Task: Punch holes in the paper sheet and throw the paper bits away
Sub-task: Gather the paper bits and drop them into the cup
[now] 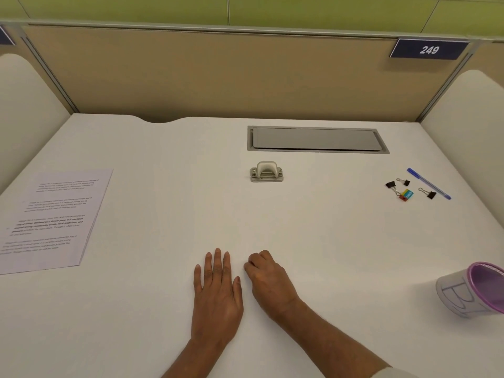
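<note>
White desk [163, 159], left hand [216, 298] flat, right hand [268, 282] curled, both empty

L hand [216, 293] flat on desk [163, 159], R hand [268, 279] curled beside it. Punch [266, 172] ctr-far, printed sheet [51, 216] left, cup [474, 290] right.

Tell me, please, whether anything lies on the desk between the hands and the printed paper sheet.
Nothing visible does. The left hand and right hand rest near the front; the paper sheet lies to the left, with only bare desk between.
</note>
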`<state>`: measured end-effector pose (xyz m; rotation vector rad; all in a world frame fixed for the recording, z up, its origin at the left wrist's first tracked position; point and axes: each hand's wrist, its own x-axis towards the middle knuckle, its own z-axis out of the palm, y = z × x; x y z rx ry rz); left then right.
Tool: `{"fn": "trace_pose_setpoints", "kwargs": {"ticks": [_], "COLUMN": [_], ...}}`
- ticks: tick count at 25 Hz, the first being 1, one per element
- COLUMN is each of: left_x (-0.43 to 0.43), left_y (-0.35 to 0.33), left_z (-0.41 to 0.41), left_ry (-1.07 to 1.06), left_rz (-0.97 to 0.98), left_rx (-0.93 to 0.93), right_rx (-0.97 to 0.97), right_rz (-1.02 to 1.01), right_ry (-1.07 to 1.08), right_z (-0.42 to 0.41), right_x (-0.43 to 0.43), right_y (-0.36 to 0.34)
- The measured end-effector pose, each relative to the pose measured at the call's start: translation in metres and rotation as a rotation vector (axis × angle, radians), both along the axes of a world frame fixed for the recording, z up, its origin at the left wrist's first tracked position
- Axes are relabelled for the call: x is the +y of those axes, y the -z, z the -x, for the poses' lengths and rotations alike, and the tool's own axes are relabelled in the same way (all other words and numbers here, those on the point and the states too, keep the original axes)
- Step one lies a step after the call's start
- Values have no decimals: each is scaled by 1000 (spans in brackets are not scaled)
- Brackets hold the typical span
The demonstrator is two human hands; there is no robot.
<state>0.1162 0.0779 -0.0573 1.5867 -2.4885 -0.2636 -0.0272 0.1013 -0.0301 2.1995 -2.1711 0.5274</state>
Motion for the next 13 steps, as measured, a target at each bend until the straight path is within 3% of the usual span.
{"fn": "trace_pose_setpoints", "kwargs": {"ticks": [2,3,8,11,13], "left_x": [0,0,0,22,33], "left_y": [0,-1,-2,-16,-21], "left_z": [0,-1,1,44,65], "left_ry": [0,-2,-4,86,127], "left_rz": [-7,0,22,54,53], "left_rx": [5,-2,27,64,96], "right_rx": [-18,-142,-1511,-2263,-2541], "right_rz": [-19,-37,-74,119,234], "right_ry": [8,66,674,803,783], "right_z": [3,4,15,63,81], "right_x": [-1,-3,0,44,66], "right_y": [-2,-4,-28,-51,-65]}}
